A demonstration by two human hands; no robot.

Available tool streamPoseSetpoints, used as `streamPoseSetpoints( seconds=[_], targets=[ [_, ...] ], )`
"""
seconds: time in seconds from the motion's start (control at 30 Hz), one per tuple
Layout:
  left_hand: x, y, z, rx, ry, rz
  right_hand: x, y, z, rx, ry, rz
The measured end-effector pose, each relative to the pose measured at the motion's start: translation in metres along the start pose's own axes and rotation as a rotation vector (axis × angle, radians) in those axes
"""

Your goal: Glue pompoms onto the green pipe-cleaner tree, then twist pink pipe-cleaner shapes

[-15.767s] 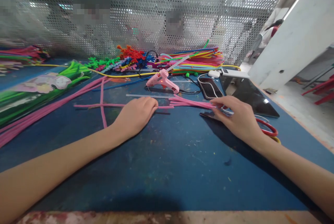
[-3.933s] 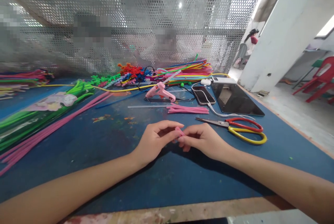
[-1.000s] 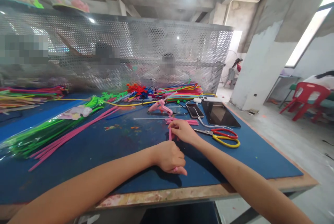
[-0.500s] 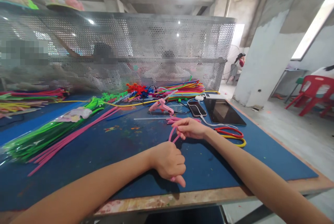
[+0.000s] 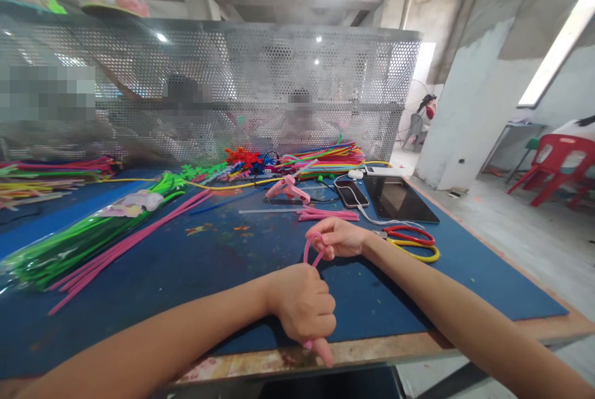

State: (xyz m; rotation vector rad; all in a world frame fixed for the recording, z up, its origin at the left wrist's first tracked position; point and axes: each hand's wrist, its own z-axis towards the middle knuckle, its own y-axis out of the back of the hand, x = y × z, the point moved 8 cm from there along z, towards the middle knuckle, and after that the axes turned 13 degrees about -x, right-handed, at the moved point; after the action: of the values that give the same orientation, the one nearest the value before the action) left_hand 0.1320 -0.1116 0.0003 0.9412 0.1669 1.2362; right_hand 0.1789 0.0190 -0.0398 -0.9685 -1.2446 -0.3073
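My left hand (image 5: 304, 304) is closed in a fist near the table's front edge, gripping the lower end of a pink pipe cleaner (image 5: 310, 254). The cleaner rises from the fist and bends into a small loop at the top. My right hand (image 5: 341, 236) pinches that looped top end, a little farther back and to the right. Both hands hover just above the blue table mat (image 5: 195, 263).
Red and yellow scissors (image 5: 409, 242) lie right of my right hand. Behind are cut pink pieces (image 5: 328, 215), a pink glue gun (image 5: 288, 189), a phone (image 5: 352, 192) and a tablet (image 5: 400, 199). Green (image 5: 79, 241) and pink pipe cleaners (image 5: 130, 241) lie left; a perforated metal screen (image 5: 223, 89) stands behind.
My left fist has drawn nearer the table's front edge with the cleaner's lower end. My right hand has curled the top end into a tighter loop.
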Motion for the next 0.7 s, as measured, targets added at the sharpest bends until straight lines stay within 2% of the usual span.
streamPoseSetpoints(
  seconds=[0.1,0.23,0.4,0.7],
  targets=[
    [-0.003,0.003,0.002,-0.062,0.004,-0.01,-0.002,-0.008,-0.001,0.042,-0.031,0.009],
    [-0.008,-0.002,0.001,-0.046,-0.022,-0.031,-0.004,-0.014,-0.005,0.102,-0.074,0.002],
    [-0.009,0.003,0.004,-0.126,-0.026,-0.033,-0.003,-0.015,-0.006,0.124,-0.054,0.007],
    [-0.009,0.001,0.004,-0.082,-0.02,-0.018,-0.001,-0.016,0.0,0.055,0.057,0.046]
  ],
)
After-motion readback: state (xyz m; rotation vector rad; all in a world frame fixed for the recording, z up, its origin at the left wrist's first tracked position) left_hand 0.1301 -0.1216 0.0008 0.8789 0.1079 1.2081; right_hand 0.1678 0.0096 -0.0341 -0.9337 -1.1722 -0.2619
